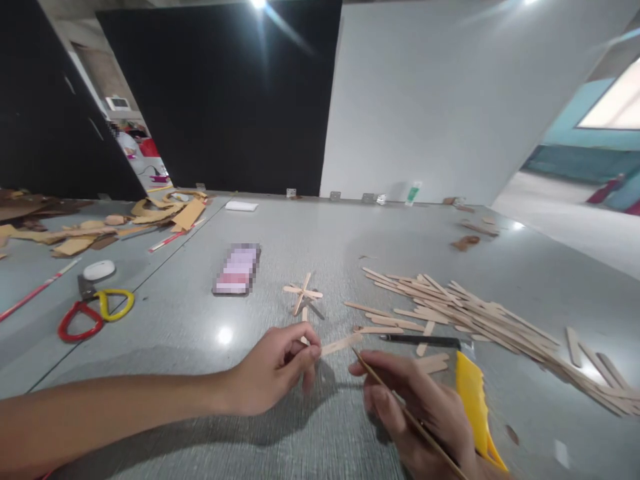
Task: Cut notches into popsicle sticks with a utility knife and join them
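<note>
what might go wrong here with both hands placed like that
The thin rod in the right hand points near the wooden stick at the left hand; a slip might knock it askew. The crossed sticks lie just beyond the left hand, so reaching forward could bump them. The yellow object is close beside the right hand and might get nudged.

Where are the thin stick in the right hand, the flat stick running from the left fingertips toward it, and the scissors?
Thin stick (424, 431): head view, on its shaft.
Flat stick (341, 344): head view, middle of its exposed length.
Scissors (103, 307): head view, on the yellow handle.
</note>
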### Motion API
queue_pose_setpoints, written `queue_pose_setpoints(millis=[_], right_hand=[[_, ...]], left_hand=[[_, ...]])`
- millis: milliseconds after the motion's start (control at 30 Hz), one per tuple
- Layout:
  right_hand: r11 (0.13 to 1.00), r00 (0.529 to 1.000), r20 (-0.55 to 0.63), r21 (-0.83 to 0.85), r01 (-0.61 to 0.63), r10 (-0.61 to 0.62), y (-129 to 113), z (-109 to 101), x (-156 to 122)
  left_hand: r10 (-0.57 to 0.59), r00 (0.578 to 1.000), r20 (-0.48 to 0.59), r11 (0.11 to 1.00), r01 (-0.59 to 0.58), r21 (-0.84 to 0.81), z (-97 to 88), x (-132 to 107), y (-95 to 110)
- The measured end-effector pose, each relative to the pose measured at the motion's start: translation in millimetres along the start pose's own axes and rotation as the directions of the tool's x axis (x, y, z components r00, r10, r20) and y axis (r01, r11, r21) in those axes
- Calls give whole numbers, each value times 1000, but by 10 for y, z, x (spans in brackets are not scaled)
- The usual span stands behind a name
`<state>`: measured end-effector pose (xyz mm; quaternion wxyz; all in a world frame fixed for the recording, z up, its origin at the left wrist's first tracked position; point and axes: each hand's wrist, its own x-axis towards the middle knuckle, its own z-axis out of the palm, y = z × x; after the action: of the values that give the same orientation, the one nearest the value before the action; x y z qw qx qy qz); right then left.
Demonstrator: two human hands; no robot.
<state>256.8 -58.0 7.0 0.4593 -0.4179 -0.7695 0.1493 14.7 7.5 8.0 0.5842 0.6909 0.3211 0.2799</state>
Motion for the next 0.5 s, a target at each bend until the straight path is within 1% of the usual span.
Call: queue_pose_setpoints(millis=[100, 133, 167, 267, 333, 400, 467, 500], right_hand=[[991, 991, 23, 45, 129, -130, -29, -7, 40], [987, 988, 17, 51, 154, -155, -44, -6, 53], [988, 989, 12, 49, 149, -150, -59, -3, 65], [998, 998, -9, 26, 57, -56, -97, 21, 84], [1000, 1000, -26, 25, 14, -14, -105, 42, 94], [999, 999, -35, 41, 25, -23, -106, 60, 115], [997, 998, -41, 57, 52, -49, -112, 67, 145], [996, 997, -50, 67, 65, -62, -120, 66, 158]], left_hand=[[2, 1000, 0, 999, -2, 51, 3, -24, 20], [9, 1000, 1, 998, -9, 69, 1, -30, 25], [18, 1000, 4, 996, -18, 85, -1, -35, 31], [47, 998, 43, 986, -54, 159, -10, -47, 64], [51, 990, 134, 973, -79, 216, -16, -55, 101], [24, 969, 245, 967, -85, 242, -17, -64, 137], [-15, 952, 305, 973, -55, 222, -7, -73, 155], [-34, 950, 311, 978, -32, 204, 2, -77, 155]])
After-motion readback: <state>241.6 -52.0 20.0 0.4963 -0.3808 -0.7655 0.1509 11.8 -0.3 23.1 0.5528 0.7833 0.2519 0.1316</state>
